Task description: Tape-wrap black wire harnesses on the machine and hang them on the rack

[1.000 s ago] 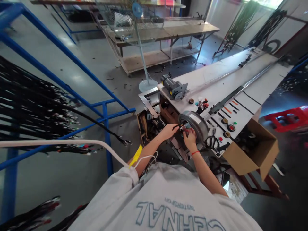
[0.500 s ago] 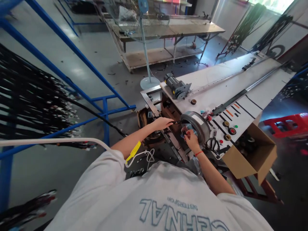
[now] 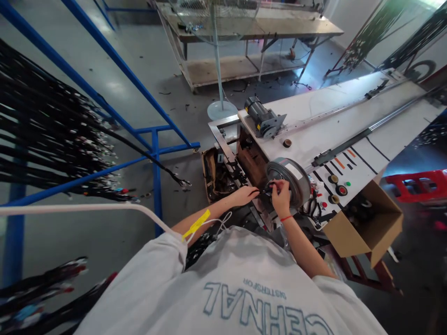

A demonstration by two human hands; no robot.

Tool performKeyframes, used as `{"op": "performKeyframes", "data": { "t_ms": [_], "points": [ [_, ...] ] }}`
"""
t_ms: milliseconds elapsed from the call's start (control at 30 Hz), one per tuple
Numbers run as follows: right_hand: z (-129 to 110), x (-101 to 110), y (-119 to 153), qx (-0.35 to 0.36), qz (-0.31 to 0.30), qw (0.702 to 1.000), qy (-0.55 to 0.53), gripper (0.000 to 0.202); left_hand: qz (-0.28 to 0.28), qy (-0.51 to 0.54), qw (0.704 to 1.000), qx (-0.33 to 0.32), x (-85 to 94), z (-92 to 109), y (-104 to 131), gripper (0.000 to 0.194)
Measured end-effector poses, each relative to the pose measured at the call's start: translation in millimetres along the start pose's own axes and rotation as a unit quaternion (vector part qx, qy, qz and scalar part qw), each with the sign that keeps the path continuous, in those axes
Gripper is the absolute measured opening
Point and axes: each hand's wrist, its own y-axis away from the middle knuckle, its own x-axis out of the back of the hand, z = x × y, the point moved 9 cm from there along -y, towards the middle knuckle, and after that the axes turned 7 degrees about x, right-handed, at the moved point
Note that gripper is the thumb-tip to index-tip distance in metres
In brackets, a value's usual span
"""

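Observation:
My left hand (image 3: 246, 196) is closed with its fingertips pinched on a thin black cable (image 3: 264, 190). Beside it, my right hand (image 3: 281, 199) has its thumb and fingers pressed together at the other end of that short stretch of cable. What exactly sits between the right fingertips is too small to make out. Both hands are in front of a grey ring-shaped machine head (image 3: 301, 186) at the near end of a white workbench (image 3: 314, 121). A white cord with a yellow tag (image 3: 197, 224) runs by my left arm.
A motor (image 3: 263, 118) and tape rolls (image 3: 287, 143) stand on the bench. Right of it is an open cardboard box (image 3: 387, 228). Scissors (image 3: 314, 209) lie near the ring. At left, a blue rack (image 3: 156, 181) holds black wire harnesses (image 3: 52, 130). A pedestal fan (image 3: 217, 70) stands behind.
My right hand has turned upward and moved toward my left hand, which has come lower. A small clear piece seen by my right fingers earlier no longer shows. The view has shifted slightly.

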Motion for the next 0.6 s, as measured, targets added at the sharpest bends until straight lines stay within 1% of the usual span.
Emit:
{"op": "performKeyframes", "data": {
  "t_ms": [67, 100, 167, 200, 333, 400, 433, 467, 500, 533, 567, 600],
  "points": [
    [-1.1, -3.9, -6.8, 0.032, -0.042, 0.998, 0.019, 0.023, 0.000, 0.042, 0.999, 0.019, -8.5, -2.7, -1.1, 0.029],
    [-2.1, -4.5, -9.1, 0.055, -0.059, 0.996, 0.043, 0.023, -0.003, 0.053, 0.998, 0.029, -11.4, -3.1, -1.8, 0.029],
    [-1.3, -6.1, -12.2, 0.091, -0.088, 0.986, 0.107, 0.023, -0.006, 0.059, 0.997, 0.040, -13.9, -1.1, -0.9, 0.031],
    [1.2, -8.7, -13.8, 0.098, -0.104, 0.980, 0.137, 0.028, -0.002, 0.056, 0.998, 0.040, -13.3, 1.3, 1.2, 0.031],
    [12.4, -27.4, -21.0, 0.066, -0.174, 0.958, 0.219, 0.042, 0.035, 0.027, 0.999, 0.031, -8.8, 12.0, 15.8, 0.033],
    [2.2, -29.1, -20.7, 0.068, -0.186, 0.956, 0.217, 0.039, 0.051, 0.007, 0.998, 0.043, -10.7, 14.8, 19.4, 0.034],
    [-9.2, -24.7, -18.0, 0.083, -0.182, 0.960, 0.197, 0.035, 0.074, -0.011, 0.996, 0.048, -10.8, 17.3, 18.4, 0.034],
    [-23.1, -15.8, -13.3, 0.103, -0.169, 0.966, 0.165, 0.029, 0.104, -0.036, 0.993, 0.046, -10.6, 22.3, 15.0, 0.035],
    [-37.3, -2.0, -6.6, 0.121, -0.149, 0.973, 0.129, 0.025, 0.135, -0.066, 0.988, 0.035, -11.4, 30.1, 8.8, 0.038],
    [-49.0, 15.4, 1.8, 0.133, -0.124, 0.979, 0.092, 0.023, 0.156, -0.097, 0.983, 0.015, -14.7, 40.2, -0.6, 0.042],
    [-56.2, 35.6, 11.0, 0.134, -0.093, 0.985, 0.061, 0.022, 0.161, -0.122, 0.979, -0.009, -21.1, 51.3, -13.3, 0.044],
    [-57.4, 57.2, 20.4, 0.125, -0.058, 0.990, 0.039, 0.021, 0.148, -0.133, 0.980, -0.029, -29.6, 60.9, -29.1, 0.045]
  ]
}}
